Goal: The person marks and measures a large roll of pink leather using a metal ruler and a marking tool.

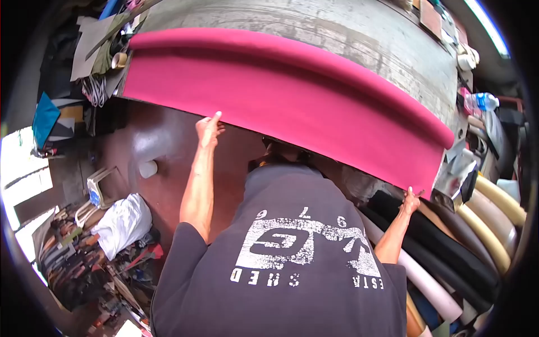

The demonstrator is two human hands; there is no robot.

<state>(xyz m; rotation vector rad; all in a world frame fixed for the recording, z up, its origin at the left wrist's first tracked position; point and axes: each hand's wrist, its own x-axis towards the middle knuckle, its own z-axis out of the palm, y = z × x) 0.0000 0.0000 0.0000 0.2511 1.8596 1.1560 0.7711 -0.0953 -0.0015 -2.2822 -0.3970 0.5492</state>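
— Where is the magenta sheet [292,95] lying?
— It's draping over the scuffed grey table [337,28], matte and smooth, its far side curving out of sight.
— And the hands?
— The left hand [208,130] is pinching the lower edge. The right hand [410,201] is clutching the corner, its fingers bunching together and hard to make out.

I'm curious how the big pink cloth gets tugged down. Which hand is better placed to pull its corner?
Probably the right hand: its fingers seem to pinch the pink cloth right at its lower corner. The left hand just touches the bottom edge, far from any corner.
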